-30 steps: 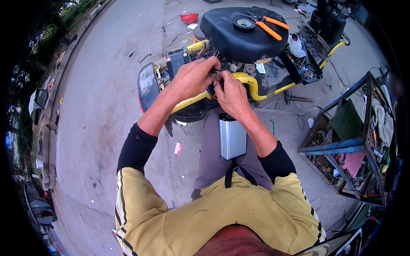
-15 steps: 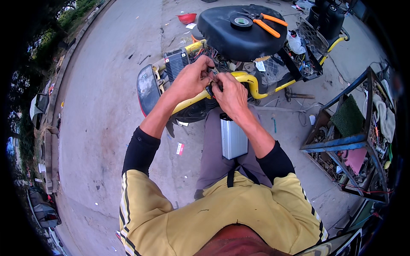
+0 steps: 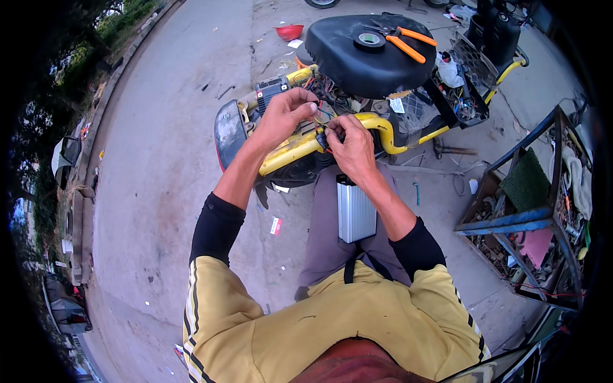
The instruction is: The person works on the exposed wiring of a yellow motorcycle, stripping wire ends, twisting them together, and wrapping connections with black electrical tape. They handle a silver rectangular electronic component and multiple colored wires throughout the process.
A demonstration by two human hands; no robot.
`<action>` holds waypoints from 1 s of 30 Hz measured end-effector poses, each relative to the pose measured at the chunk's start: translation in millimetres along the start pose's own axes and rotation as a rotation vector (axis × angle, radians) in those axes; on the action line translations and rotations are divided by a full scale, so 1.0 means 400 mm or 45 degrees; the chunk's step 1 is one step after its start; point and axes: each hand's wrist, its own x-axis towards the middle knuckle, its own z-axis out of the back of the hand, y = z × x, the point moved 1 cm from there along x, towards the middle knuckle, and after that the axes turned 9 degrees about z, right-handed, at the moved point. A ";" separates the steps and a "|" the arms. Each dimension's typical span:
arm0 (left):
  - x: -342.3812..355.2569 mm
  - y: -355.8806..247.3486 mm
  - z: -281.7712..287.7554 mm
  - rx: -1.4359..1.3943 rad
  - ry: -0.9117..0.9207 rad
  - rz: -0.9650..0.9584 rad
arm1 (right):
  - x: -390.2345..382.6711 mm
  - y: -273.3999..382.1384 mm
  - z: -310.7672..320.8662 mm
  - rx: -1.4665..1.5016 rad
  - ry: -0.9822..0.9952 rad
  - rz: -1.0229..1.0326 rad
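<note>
My left hand is closed in a pinch on thin wires above the yellow frame tube of a partly stripped scooter. Just right of it and a little nearer, my right hand has its fingers closed round a small black connector from which wires run toward the left hand. Fingertips hide part of both. A silver finned metal box rests between my thighs. The black seat lies beyond my hands, bearing a roll of black tape and orange-handled pliers.
Loose wiring fills the open scooter body by a finned black unit. A hammer lies on the ground to the right. Further right stands a blue metal rack of tools and scrap. A red bowl sits far off.
My hands have drawn slightly apart, the right one moving nearer to me, so more of the coloured wires and the black connector shows. The whole view has shifted a little.
</note>
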 end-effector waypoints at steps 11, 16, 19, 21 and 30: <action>-0.025 -0.089 -0.027 1.109 -0.010 -0.411 | 0.008 -0.007 0.012 0.097 0.031 -0.113; -0.032 -0.127 -0.050 1.292 0.015 -0.314 | 0.009 -0.005 0.019 0.106 0.051 -0.168; -0.027 -0.117 -0.039 1.359 0.044 -0.461 | 0.014 -0.001 0.020 0.116 0.077 -0.172; -0.022 -0.119 -0.047 1.467 0.068 -0.446 | 0.015 -0.007 0.020 0.137 0.085 -0.196; 0.008 -0.124 -0.070 1.677 0.152 -0.501 | 0.019 -0.009 0.028 0.204 0.114 -0.217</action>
